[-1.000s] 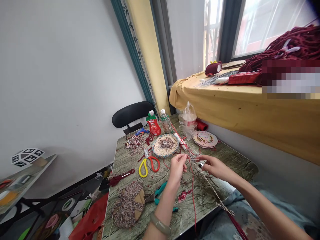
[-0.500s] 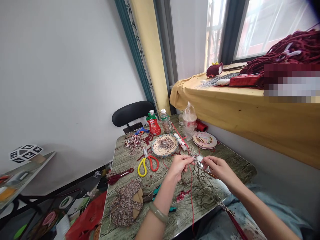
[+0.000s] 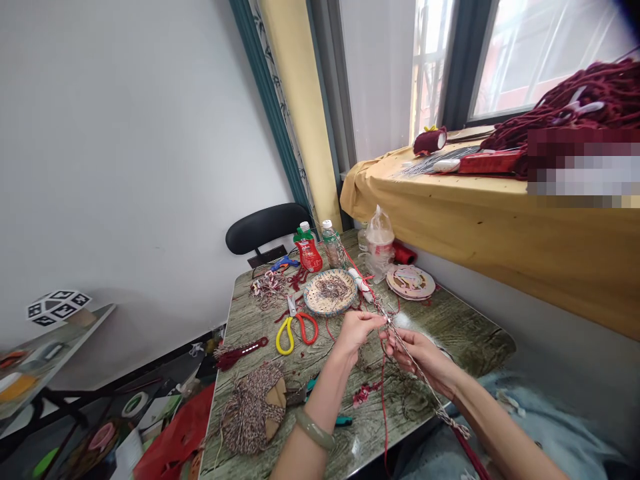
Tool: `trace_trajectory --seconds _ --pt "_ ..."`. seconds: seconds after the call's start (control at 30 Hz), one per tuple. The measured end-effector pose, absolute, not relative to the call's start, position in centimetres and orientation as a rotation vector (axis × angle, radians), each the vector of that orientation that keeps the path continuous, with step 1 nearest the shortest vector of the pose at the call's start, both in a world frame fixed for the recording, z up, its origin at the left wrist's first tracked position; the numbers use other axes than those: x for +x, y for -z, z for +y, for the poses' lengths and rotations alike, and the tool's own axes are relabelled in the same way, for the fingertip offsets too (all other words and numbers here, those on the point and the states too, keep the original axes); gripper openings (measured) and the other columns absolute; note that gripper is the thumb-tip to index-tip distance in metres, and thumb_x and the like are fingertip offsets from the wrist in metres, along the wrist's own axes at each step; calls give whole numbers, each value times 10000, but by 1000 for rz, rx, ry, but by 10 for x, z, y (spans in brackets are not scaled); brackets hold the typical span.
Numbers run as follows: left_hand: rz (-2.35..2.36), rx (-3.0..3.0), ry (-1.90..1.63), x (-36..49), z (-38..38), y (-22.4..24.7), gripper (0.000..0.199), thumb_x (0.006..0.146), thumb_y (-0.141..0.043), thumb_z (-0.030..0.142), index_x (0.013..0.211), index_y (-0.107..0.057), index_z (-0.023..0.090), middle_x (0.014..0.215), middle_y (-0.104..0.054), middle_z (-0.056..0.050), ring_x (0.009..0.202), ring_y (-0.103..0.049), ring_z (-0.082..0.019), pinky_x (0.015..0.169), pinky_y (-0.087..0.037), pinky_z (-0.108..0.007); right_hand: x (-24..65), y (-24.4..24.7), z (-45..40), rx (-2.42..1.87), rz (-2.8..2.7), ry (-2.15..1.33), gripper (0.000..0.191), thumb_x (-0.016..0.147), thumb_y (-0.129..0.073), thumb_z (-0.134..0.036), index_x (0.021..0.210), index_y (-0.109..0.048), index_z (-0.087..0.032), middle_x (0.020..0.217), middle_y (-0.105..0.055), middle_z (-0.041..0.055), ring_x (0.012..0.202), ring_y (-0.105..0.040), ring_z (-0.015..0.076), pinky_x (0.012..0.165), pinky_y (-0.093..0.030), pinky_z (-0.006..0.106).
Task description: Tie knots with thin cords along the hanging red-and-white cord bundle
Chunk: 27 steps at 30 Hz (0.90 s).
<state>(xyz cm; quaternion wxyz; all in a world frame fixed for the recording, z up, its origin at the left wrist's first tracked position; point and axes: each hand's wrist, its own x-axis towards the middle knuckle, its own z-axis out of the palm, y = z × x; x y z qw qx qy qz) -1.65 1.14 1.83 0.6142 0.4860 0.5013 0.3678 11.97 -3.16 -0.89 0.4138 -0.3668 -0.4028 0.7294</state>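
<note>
A thin twisted cord of red and pale strands runs taut from the bottles at the table's back, across the table, down toward my lap. My left hand, with a jade bangle on the wrist, pinches this cord near its middle. My right hand lies just right of it and lower, fingers curled around the same cord. A loose red string hangs under both hands.
On the wood-patterned table lie yellow-and-red scissors, a woven tray of cord scraps, a round disc, a card wound with cord, teal pliers, bottles and a red tassel. A black chair stands behind.
My right hand has drawn left and down, closing in beside my left hand on the cord. The small silver object it held earlier is out of sight.
</note>
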Motion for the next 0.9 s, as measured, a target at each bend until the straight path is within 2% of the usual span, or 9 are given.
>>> trace_trajectory --seconds 0.07,0.2,0.4,0.73,0.9 --pt "1159 1127 -839 -16 10 -16 328 519 -679 409 704 -680 138 530 -545 9 481 -337 -66 451 -164 -211 121 13 -32 -955 -1005 -1809 325 646 -614 -448 747 -561 -144 532 -462 -55 375 -264 8 364 -173 166" --pt "1127 1138 -783 -11 4 -11 374 485 -691 442 688 -684 129 520 -534 8 473 -320 -60 451 -167 -211 128 16 -35 -1006 -1010 -1759 333 657 -588 -472 713 -549 -146 425 -455 -72 315 -263 9 336 -157 167" --pt "1023 992 -927 2 -6 -11 351 527 -687 402 708 -687 102 442 -435 36 411 -194 -28 415 -90 -216 127 9 -43 -1036 -1037 -1728 338 666 -567 -485 717 -541 -151 373 -454 -75 290 -272 23 330 -152 176" --pt "972 805 -1128 18 -12 -5 314 515 -706 362 645 -668 78 478 -444 31 379 -199 -6 394 -72 -214 123 0 -54 -1076 -1135 -1582 387 669 -520 -558 655 -527 -171 332 -344 -90 341 -195 47 397 -132 209" --pt "985 772 -1117 15 -15 -2 337 490 -723 389 613 -640 86 425 -320 72 388 -182 -10 365 -91 -185 122 2 -56 -1097 -1038 -1654 396 655 -538 -553 725 -557 -163 366 -335 -96 336 -194 37 370 -138 188"
